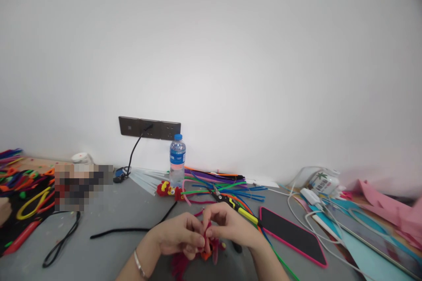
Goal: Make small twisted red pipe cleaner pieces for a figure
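Note:
My left hand (180,233), with a silver bangle at the wrist, pinches a dark red pipe-cleaner piece (180,265) low in the middle of the view. My right hand (229,226) meets it fingertip to fingertip, also closed on the piece. An orange bit (206,254) and a small yellow bit show under the fingers; the rest of the piece is hidden by my hands. Just behind my right hand lie black-and-yellow pliers (235,206), partly covered by it. A black pipe cleaner (120,231) stretches out to the left of my left hand.
Behind my hands stand a water bottle (177,160) and a red-and-yellow pipe-cleaner figure (169,190), beside loose colored pipe cleaners (224,180). To the right lie a pink-edged phone (292,235), a white charger (311,197) with cables, and a jar (323,182). Another person's hand (4,211) shows far left.

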Available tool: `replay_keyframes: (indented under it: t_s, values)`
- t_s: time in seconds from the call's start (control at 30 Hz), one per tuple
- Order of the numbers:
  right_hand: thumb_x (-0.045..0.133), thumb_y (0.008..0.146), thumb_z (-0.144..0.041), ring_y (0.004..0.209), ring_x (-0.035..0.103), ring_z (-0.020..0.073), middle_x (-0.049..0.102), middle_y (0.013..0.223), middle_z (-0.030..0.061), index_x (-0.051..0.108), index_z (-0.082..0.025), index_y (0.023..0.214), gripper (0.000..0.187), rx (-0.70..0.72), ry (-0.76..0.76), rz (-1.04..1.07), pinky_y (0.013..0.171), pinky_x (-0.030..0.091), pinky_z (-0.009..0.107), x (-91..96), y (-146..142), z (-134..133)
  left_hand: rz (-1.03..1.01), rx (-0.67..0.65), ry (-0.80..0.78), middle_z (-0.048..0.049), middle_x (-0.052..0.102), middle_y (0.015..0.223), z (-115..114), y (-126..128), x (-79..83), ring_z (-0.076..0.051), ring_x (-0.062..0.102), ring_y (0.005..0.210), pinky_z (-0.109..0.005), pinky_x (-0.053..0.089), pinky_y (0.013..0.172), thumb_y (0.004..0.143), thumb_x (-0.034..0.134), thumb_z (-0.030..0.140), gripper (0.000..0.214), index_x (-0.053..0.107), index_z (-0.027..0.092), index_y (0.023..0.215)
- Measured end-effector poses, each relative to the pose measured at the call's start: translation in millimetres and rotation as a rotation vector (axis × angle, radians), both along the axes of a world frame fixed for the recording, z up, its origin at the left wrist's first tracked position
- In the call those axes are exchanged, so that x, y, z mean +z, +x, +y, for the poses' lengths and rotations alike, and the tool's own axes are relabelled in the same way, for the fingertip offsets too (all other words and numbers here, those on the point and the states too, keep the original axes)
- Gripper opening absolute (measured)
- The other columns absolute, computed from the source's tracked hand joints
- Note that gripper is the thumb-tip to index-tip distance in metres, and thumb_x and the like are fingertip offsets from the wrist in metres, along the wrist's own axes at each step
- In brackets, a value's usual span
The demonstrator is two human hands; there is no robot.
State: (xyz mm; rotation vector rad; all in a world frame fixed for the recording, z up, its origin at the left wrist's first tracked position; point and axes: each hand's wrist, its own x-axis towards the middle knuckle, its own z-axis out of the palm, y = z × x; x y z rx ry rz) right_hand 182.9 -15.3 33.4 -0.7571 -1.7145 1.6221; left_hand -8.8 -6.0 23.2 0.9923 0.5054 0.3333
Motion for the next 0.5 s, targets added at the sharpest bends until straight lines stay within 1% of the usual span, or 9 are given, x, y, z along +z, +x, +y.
replay_keyframes:
  t_s: [0.07,0.17,0.3,0.4,0.5]
  values:
    - [0.073,0.075,-0.038,0.064,0.06,0.0133,0.066,0.073,0.0021,0.067,-0.016,0.079,0.023,-0.024,0.016,0.003,0.061,0.047,0.024,0.7,-0.7,0.2,-0.018,0.04,-0.007,0.0015,0.056,0.049,1.0,0.5,-3.7,-0.006,0.042,0.04,-0.021,0.021,0.043,0.047,0.09,0.041,0.039,0.07,0.011,0.062]
    - [0.07,0.079,-0.04,0.062,0.058,0.0121,0.064,0.071,0.0004,0.067,-0.016,0.082,0.024,-0.057,0.044,0.006,0.06,0.046,0.023,3.4,-1.9,0.2,-0.03,0.099,0.003,0.0001,0.059,0.051,4.2,-0.1,-9.8,-0.008,0.048,0.044,-0.021,0.025,0.044,0.05,0.09,0.039,0.037,0.07,0.012,0.066]
    - [0.067,0.081,-0.041,0.063,0.06,0.0127,0.062,0.069,-0.0004,0.064,-0.016,0.082,0.025,-0.064,0.036,0.024,0.064,0.047,0.025,6.5,-3.8,-0.6,-0.074,0.124,-0.012,0.0009,0.057,0.05,7.4,-0.8,-13.5,-0.006,0.046,0.043,-0.02,0.025,0.045,0.055,0.088,0.038,0.035,0.07,0.011,0.067]
    - [0.067,0.081,-0.041,0.062,0.06,0.013,0.062,0.069,-0.0009,0.062,-0.017,0.082,0.025,-0.057,0.013,0.05,0.064,0.047,0.026,6.9,-5.5,-1.1,-0.083,0.177,-0.029,-0.0017,0.061,0.058,7.5,-0.1,-13.8,-0.006,0.048,0.048,-0.02,0.03,0.049,0.054,0.088,0.034,0.031,0.07,0.011,0.065]
    - [0.067,0.081,-0.041,0.061,0.057,0.0119,0.06,0.068,-0.0016,0.061,-0.017,0.08,0.025,-0.06,0.027,0.056,0.063,0.045,0.025,7.2,-7.0,-0.9,-0.07,0.234,-0.028,-0.0024,0.062,0.064,7.0,1.3,-13.3,-0.007,0.048,0.053,-0.021,0.033,0.054,0.052,0.09,0.029,0.029,0.07,0.012,0.064]
